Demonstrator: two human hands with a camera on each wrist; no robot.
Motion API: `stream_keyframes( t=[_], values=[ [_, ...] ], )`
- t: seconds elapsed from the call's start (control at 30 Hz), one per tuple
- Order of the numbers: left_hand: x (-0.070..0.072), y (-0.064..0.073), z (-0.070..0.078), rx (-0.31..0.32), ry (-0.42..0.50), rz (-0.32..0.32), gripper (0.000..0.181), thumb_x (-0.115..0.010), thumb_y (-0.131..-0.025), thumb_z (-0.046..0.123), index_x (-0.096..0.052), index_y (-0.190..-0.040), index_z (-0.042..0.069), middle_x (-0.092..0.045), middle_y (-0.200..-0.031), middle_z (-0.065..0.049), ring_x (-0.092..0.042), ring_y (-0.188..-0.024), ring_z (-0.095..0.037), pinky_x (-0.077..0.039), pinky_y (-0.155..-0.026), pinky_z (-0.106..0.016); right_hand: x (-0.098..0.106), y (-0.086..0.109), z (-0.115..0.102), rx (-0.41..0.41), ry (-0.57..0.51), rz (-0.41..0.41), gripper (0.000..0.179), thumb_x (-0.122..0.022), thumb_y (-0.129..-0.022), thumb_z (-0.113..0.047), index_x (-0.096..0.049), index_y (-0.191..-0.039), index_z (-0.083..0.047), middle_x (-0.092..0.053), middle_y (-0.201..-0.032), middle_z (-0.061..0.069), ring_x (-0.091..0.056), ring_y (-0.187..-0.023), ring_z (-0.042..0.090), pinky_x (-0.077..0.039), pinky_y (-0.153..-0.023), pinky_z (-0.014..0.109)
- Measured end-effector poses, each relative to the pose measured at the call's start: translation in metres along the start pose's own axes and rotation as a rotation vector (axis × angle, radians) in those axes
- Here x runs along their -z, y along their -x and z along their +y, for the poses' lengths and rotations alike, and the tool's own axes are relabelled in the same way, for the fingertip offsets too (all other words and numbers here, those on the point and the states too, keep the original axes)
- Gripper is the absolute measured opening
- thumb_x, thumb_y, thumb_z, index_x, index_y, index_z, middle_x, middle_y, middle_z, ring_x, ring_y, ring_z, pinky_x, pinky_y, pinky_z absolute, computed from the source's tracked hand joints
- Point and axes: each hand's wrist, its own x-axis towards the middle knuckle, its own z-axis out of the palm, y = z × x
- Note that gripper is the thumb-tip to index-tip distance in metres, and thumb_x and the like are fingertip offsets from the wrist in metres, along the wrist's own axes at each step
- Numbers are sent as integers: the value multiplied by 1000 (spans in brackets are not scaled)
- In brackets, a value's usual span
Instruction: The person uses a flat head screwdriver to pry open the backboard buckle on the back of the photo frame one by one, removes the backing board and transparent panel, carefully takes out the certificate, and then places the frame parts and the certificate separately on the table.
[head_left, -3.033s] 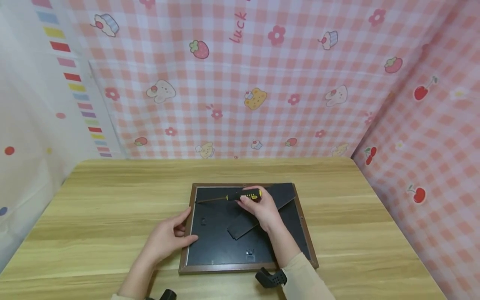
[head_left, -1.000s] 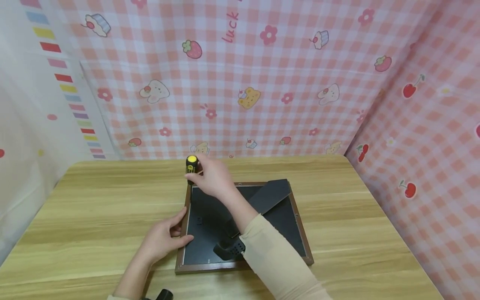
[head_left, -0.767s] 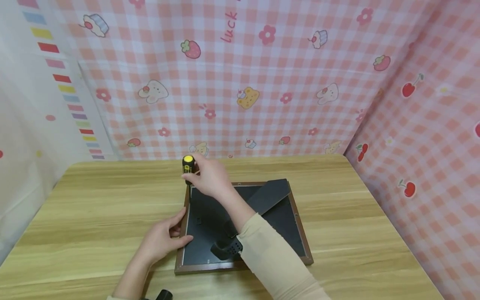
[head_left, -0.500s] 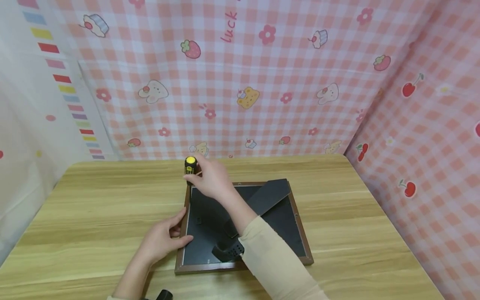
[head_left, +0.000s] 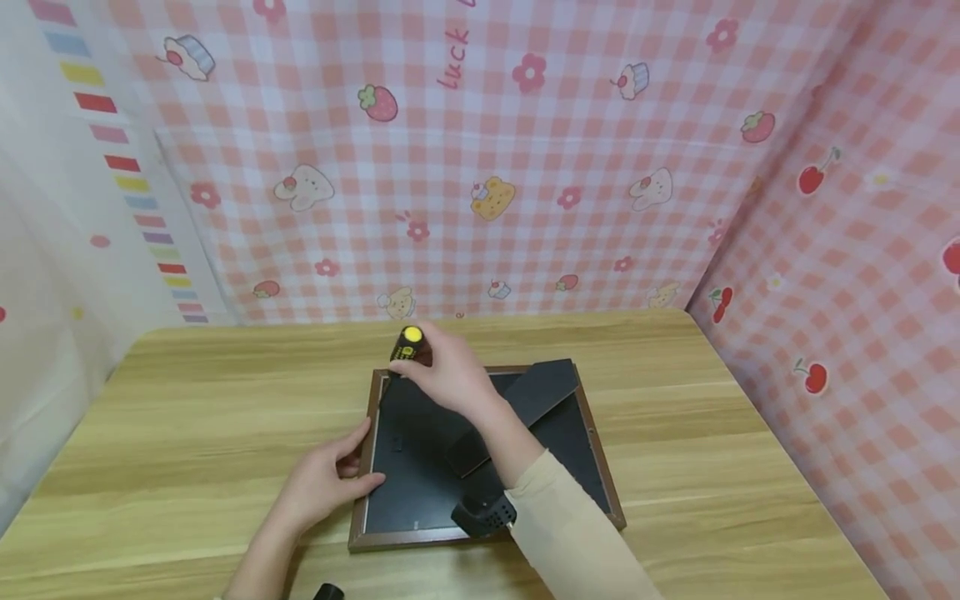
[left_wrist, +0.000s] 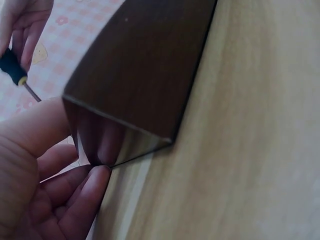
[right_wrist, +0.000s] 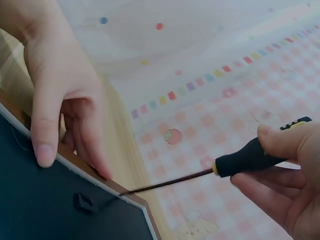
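Observation:
A picture frame with a brown wooden rim lies face down on the table, its black backing board up. A black stand leg slants across the board. My left hand grips the frame's left side, thumb over the rim and fingers against the outer edge. My right hand holds a screwdriver with a black and yellow handle near the far left corner. In the right wrist view its thin shaft slants to the inner edge of the rim, the tip dark against the board.
The wood-grain table reaches back to a pink checked cloth. A second checked cloth hangs on the right, a white one on the left. A black wrist device overlaps the frame's near part.
My right hand has gone from mid-board to the far left corner, bringing the screwdriver from nearly flat to steep. Lately its handle has leaned rightward. My left hand keeps its hold.

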Motion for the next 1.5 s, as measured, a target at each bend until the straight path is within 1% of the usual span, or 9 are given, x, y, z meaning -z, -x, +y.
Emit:
stream_keyframes(
  t=[0.3,0.57,0.7,0.8,0.93,1.0,1.23,1.37,1.5],
  values=[
    [-2,1,-2,-9,15,3,81,-86,-79,29,-48,-146,5,-58,-133,-22,-64,-94,-18,-56,-80,-26,30,49,45,-161,-656,210,37,-66,-94,-2,-51,-126,6,-60,-116,23,-70,-97,29,-57,-83,37],
    [0,4,-1,-24,7,8,79,-84,-81,31,-48,-146,4,-58,-135,-22,-64,-94,-19,-56,-79,-25,57,109,88,-272,-922,327,27,-54,-100,1,-47,-125,8,-67,-107,13,-71,-87,20,-58,-83,38],
    [4,4,0,1,12,-6,77,-81,-84,34,-48,-147,5,-65,-120,-17,-62,-90,-16,-55,-76,-25,69,144,101,-274,-1084,340,16,-50,-103,-3,-50,-119,0,-70,-105,9,-71,-90,20,-56,-86,39],
    [10,1,4,34,32,-33,76,-77,-88,35,-45,-148,3,-67,-113,-11,-60,-88,-14,-53,-73,-25,78,169,111,-228,-1212,336,13,-44,-105,-4,-53,-114,-2,-70,-106,12,-71,-92,23,-54,-90,43],
    [17,-7,9,33,68,-54,74,-72,-92,32,-40,-149,-3,-61,-131,-19,-61,-92,-17,-52,-73,-26,89,199,122,-168,-1377,297,21,-37,-107,-3,-56,-114,-1,-68,-109,18,-70,-99,28,-49,-94,46],
    [21,-12,11,18,69,-46,72,-71,-93,29,-39,-148,-6,-54,-139,-23,-62,-97,-20,-53,-77,-29,93,213,127,-177,-1448,277,24,-35,-107,-4,-57,-115,0,-67,-111,19,-69,-103,29,-49,-96,46],
    [32,-37,14,-8,24,15,62,-66,-97,26,-44,-144,-9,-50,-141,-26,-60,-113,-38,-51,-92,-50,97,256,136,-381,-1565,247,35,-34,-109,-15,-67,-116,-5,-68,-116,16,-64,-111,27,-48,-100,42],
    [36,-56,12,16,21,43,58,-63,-99,25,-44,-145,-6,-49,-143,-26,-55,-120,-42,-48,-96,-54,96,268,139,-496,-1633,188,38,-35,-109,-21,-70,-115,-8,-67,-118,12,-62,-113,24,-43,-105,42],
    [33,-73,8,32,35,26,58,-62,-99,21,-42,-147,-5,-47,-144,-27,-49,-127,-44,-43,-102,-56,93,272,141,-526,-1651,159,36,-36,-109,-22,-69,-112,-9,-66,-117,10,-62,-113,23,-39,-108,45]
  ],
)
